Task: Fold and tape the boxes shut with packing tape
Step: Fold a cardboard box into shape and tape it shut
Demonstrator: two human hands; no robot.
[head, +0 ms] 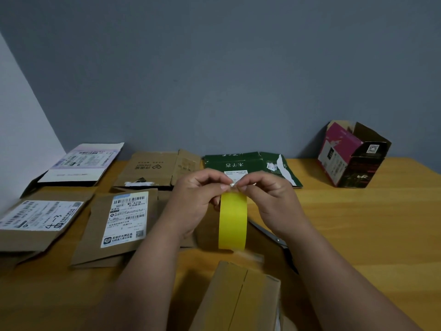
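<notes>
Hands [191, 199] [269, 197] pinch yellow tape roll [232, 223] above closed cardboard box [238, 297].

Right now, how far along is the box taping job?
Early on. Done: the brown box nearest the camera has its flaps folded shut, but no tape shows on the seam. In hand: the left hand and right hand hold the yellow tape roll upright, pinching at its top edge, apparently picking for the end. Left: the flattened boxes behind and the open pink box.
</notes>
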